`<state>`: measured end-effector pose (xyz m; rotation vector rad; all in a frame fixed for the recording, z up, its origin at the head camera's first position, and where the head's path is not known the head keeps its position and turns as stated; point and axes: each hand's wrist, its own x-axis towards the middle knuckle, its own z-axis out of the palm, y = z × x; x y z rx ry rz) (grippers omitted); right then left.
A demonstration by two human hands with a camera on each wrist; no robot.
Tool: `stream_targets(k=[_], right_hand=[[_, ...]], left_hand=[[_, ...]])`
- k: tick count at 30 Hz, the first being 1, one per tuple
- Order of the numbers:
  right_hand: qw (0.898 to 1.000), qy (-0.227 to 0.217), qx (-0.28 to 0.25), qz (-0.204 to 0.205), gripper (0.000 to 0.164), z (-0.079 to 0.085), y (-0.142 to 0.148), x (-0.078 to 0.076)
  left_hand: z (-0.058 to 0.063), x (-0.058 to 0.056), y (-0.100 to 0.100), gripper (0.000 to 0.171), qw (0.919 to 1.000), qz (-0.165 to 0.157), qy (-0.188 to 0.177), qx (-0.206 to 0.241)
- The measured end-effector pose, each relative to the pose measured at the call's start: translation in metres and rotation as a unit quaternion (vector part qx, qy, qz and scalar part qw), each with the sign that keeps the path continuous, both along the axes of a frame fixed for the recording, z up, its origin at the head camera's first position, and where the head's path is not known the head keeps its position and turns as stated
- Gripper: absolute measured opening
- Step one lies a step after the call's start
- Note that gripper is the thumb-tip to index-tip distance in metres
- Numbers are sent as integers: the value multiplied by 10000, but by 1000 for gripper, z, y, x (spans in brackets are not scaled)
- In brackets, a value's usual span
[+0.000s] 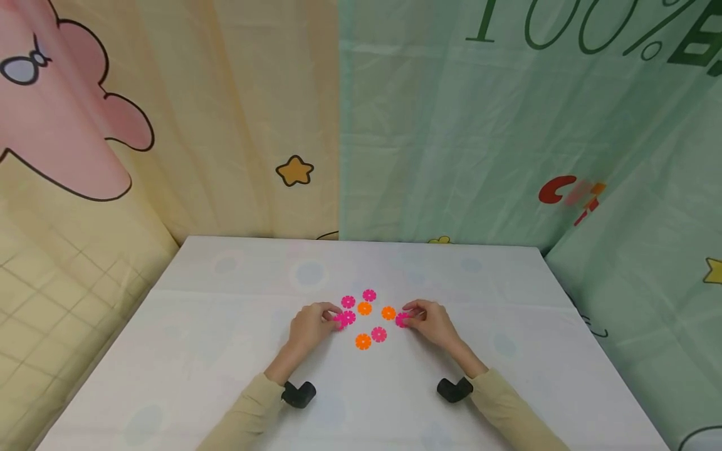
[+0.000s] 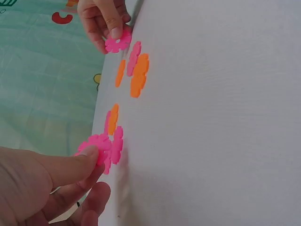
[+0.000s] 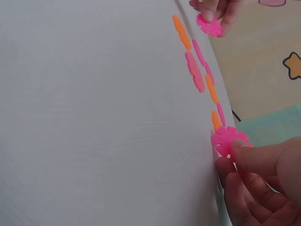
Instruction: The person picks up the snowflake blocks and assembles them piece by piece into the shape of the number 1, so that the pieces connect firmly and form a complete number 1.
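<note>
My left hand (image 1: 312,325) pinches a pink notched plastic disc (image 2: 95,143), a flower-shaped building piece, between thumb and fingers. Another pink disc (image 1: 349,317) lies right beside it in the head view. On the other side of the loose pieces, my right hand (image 1: 431,321) pinches a second pink notched disc (image 3: 229,141) by its edge. Between the hands lie more discs on the table: an orange disc (image 1: 388,312) near the right hand, an orange disc (image 1: 363,341) and a pink disc (image 1: 379,334) nearer me, and several pink and orange ones farther back.
The pieces lie on a white cloth-covered table (image 1: 225,351) with faint pale spots. Behind it hang a yellow curtain (image 1: 254,113) and a green curtain (image 1: 429,125) with printed figures. A black wrist mount (image 1: 299,394) sits below the left hand, another (image 1: 454,389) below the right.
</note>
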<state>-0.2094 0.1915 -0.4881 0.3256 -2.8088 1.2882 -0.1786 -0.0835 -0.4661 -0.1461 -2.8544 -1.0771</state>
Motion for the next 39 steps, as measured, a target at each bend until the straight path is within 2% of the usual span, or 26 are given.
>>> stream_targets(k=[5, 10, 15, 23, 28, 34, 39], right_hand=[[9997, -188, -109, 102, 15, 4, 0, -1], [9995, -57, -302, 92, 13, 11, -7, -4], [9970, 15, -762, 148, 13, 16, -15, -4], [9942, 344, -1008, 129, 14, 21, -27, -4], [9900, 644, -1232, 238, 14, 21, -34, -6], [9864, 732, -1429, 340, 15, 22, -41, -7], [9837, 830, -1545, 393, 15, 24, -45, -3]], left_hand=[[4, -6, 1, 18, 9999, 98, 106, 90], [10, -8, 6, 19, 9989, 164, 181, 397], [12, -9, 12, 19, 9973, 179, 397, 594], [12, -13, 23, 20, 9918, -70, -53, 1278], [13, -14, 27, 22, 9841, -235, -306, 1734], [15, -16, 32, 25, 9733, -414, -449, 2212], [16, -19, 37, 25, 9719, -315, -387, 2301]])
